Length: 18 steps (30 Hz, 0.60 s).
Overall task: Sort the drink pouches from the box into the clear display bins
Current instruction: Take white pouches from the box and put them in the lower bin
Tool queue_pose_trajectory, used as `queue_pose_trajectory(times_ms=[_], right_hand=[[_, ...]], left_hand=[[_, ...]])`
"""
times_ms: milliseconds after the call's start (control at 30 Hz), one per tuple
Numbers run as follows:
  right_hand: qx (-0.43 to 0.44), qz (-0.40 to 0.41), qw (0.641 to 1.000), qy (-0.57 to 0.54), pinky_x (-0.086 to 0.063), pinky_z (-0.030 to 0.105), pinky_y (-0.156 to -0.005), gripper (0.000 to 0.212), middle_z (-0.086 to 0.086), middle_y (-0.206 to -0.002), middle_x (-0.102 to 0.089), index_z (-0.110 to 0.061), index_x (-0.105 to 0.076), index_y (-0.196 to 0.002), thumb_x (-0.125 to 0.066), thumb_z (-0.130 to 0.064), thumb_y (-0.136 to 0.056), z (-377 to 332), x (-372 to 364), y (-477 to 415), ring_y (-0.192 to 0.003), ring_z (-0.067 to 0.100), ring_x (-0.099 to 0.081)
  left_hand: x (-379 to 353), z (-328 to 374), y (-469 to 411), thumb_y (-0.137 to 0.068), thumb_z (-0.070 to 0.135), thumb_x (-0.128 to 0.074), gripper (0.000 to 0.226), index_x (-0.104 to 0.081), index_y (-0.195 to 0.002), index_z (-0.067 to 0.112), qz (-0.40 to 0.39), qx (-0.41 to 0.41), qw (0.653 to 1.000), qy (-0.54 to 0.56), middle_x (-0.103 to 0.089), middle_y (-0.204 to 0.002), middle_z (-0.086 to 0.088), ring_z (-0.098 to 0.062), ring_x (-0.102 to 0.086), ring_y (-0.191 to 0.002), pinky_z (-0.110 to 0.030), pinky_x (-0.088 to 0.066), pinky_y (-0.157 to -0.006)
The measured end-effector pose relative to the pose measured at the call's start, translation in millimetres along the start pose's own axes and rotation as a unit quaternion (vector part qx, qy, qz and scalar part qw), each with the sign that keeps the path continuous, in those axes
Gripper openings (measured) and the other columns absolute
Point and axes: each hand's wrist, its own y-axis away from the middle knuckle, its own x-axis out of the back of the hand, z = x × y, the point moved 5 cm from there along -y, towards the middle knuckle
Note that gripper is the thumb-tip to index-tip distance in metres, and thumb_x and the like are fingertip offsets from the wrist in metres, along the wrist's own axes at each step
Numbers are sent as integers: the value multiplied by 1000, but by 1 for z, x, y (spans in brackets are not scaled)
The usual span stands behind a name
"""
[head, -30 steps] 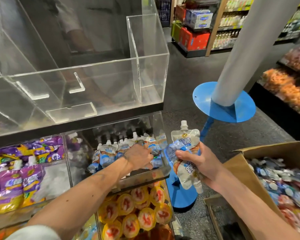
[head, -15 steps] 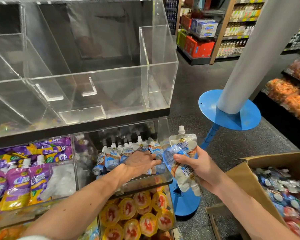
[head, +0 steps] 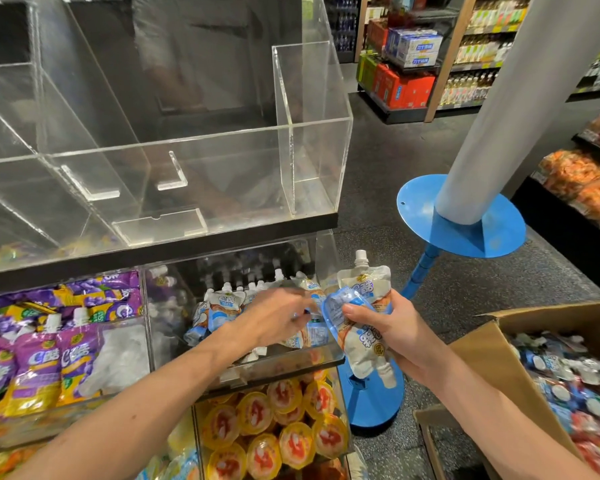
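the right hand [head: 392, 327] grips a small bunch of drink pouches [head: 362, 285] just past the 3 o'clock side of the middle clear bin [head: 168, 341]. they are white and blue, soft and crinkly, with white screw caps. one cap points up to 12 o'clock and one points down to 6 o'clock. the left hand [head: 274, 317] is over the bin and reaches toward 3 o'clock, to the bunch. its fingers are blurry, so i cannot tell if they pinch anything. inside the bin stands a row of pouches [head: 222, 304] of the same kind. the bin at its 9 o'clock holds purple pouches [head: 39, 362]. the bin at its 6 o'clock holds round yellow and red cups [head: 284, 420]. the cardboard box [head: 482, 355] at 4 o'clock holds a heap of mixed pouches [head: 568, 382].
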Motion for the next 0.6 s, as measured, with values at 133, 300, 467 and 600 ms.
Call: queue_pose_trajectory(times_ms=[133,300,467,600], right_hand=[[-4,4,1000,-4,-60,42,-79,40,16,-108,-74,-7,-59,-123,-71,-4,-85,-3,-5,-5,-98,33,-72],[-3,-19,1000,1,-60,34,-74,35,14,-108,-74,-7,-61,-121,-68,-5,-87,-8,-19,-9,-98,29,-72],[-50,-28,998,1,-62,39,-73,38,19,-112,-71,-4,-60,-126,-66,-18,-91,-3,-26,-16,-90,28,-72],[-65,32,997,-4,-58,55,-83,41,13,-111,-73,-15,-63,-121,-60,-43,-92,-6,-11,-17,-95,33,-71]], left_hand=[[39,20,21,-79,40,-77,63,-44,-131,28,207,-82,975,24,-50,-132,-1,-19,-60,-105,-39,-57,-74],[68,33,41,-86,47,-68,60,-43,-135,23,324,-166,931,-27,-43,-140,-8,-26,-52,-120,-40,-48,-95],[73,56,50,-97,18,-64,21,-58,-117,16,362,-241,896,-86,-68,-113,-11,-25,-64,-104,-38,-54,-85],[87,40,56,-102,31,-51,25,-66,-105,11,327,-187,925,-41,-67,-87,-7,-24,-64,-76,-35,-56,-67]])
